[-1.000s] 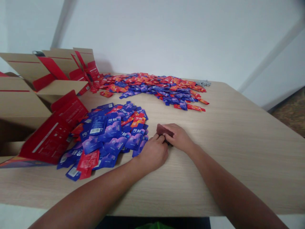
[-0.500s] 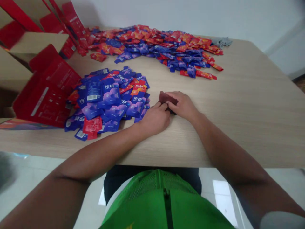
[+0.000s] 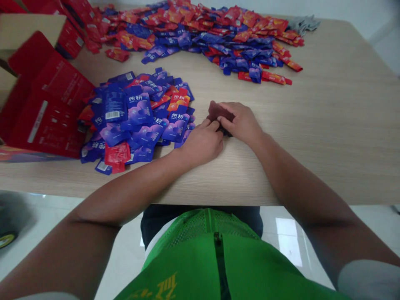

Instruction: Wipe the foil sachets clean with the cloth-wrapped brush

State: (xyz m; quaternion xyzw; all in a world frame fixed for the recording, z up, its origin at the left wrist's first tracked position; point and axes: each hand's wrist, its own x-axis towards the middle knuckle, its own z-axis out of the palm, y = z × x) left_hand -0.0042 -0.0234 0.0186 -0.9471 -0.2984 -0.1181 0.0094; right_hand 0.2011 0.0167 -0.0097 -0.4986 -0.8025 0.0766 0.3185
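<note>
Between my two hands, over the middle of the table, is a dark reddish-brown flat piece [image 3: 216, 110], folded or bent upward; its exact kind is not clear. My right hand [image 3: 243, 123] grips it from the right, thumb on the near side and fingers behind. My left hand [image 3: 204, 141] is closed against its lower left part, with the fingertips partly hidden. Just left of that hand lies a heap of blue and red flat sachets [image 3: 142, 110], some with white lettering and purple cloud shapes.
Farther back, a long pile of red and blue narrow packets [image 3: 200, 37] stretches across the table [image 3: 328, 137]. A grey crumpled cloth or glove [image 3: 304, 24] lies at its right end. Open red cardboard boxes [image 3: 46, 112] stand at the left, one tipped toward the sachets.
The view has tilted down, so the table appears higher. Both hands keep almost the same place and grip, and the brown piece shows a little more above the fingers.
</note>
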